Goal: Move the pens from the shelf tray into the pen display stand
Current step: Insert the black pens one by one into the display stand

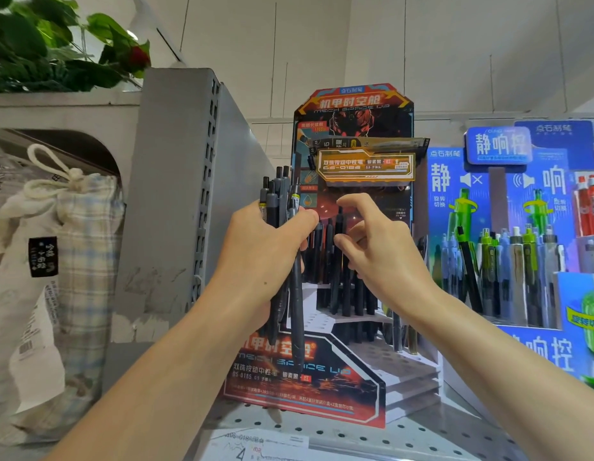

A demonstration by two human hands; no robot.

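Now, step: seating one pen in the stand [355, 327], judged from the hands.
Left hand [255, 257]: fingers curled tight round a bundle [282, 211] of dark pens, upright, just left of the stand.
Right hand [379, 251]: thumb and fingertips pinch a black pen [339, 227] over the stand's upper tier.
Doing it well: keep that pen vertical, line its tip over a free hole, lower it straight, release only once seated; keep the bundle clear of pens already standing.
Pens: slim, matte black or grey, clip-topped, small labels.
Tray: not visible.
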